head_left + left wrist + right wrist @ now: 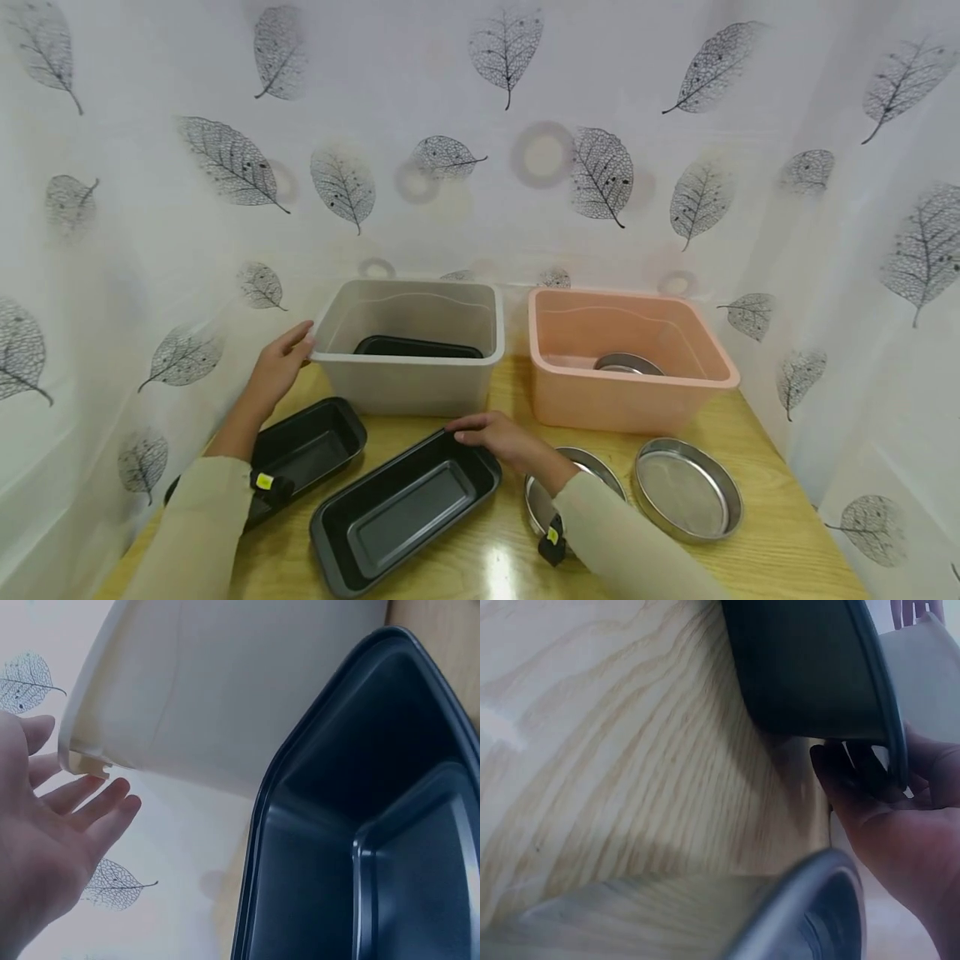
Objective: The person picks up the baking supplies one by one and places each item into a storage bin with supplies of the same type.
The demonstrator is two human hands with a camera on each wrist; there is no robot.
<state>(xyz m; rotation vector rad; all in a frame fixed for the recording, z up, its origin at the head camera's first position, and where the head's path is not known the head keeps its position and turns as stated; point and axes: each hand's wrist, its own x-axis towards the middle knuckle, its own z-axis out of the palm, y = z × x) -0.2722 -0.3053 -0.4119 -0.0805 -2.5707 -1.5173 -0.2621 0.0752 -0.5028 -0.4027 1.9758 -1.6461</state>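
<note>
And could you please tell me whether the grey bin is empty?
Not empty: in the head view, a dark pan shows inside the grey bin, just beyond its front rim.

Both arms outstretched, left fingers loosely spread and higher, right fingers bent

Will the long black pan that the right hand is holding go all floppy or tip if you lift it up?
The black pan probably stays stiff, since its walls and rim look like metal. It may be fairly light, as it's empty inside. It could dip at one end, because the right hand holds only the other end.
</note>
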